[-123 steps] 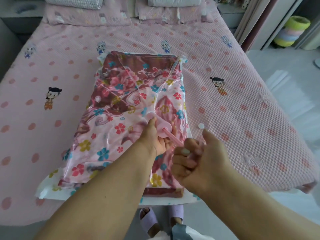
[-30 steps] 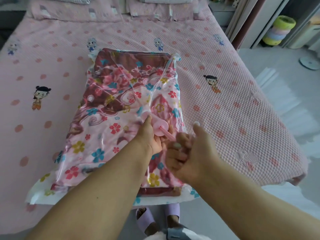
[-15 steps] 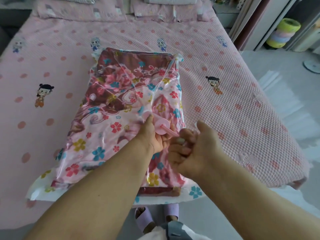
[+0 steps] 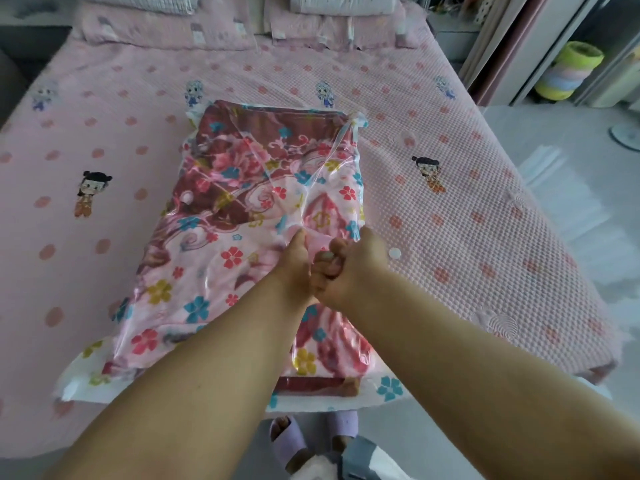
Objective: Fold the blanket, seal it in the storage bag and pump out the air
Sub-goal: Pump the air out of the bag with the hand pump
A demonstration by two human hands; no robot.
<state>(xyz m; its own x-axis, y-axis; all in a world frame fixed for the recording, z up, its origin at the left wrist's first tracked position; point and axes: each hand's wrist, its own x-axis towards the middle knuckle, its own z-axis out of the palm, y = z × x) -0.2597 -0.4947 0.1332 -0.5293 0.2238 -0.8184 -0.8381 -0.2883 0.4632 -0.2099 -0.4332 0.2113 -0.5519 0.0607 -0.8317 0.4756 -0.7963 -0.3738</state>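
The folded floral blanket (image 4: 214,244) lies inside the clear storage bag (image 4: 86,372) in the middle of the pink bed. A pink hand pump (image 4: 317,244) stands on the bag's valve, mostly hidden between my hands. My left hand (image 4: 294,268) grips the pump's body at the bag. My right hand (image 4: 346,268) is curled round the pump's handle, pushed in right against my left hand. The plastic is wrinkled tight over the blanket's far part.
A small white valve cap (image 4: 394,252) lies on the bedspread (image 4: 485,237) just right of my right hand. Pillows (image 4: 166,26) line the headboard end. The bed's right edge drops to the floor; a coloured stacked stool (image 4: 568,71) stands far right. My slippered feet (image 4: 311,441) are below.
My right hand has pushed the pump handle in, travelling forward until it meets my left hand; the pink rod seen earlier is no longer exposed. The left hand has stayed on the pump.
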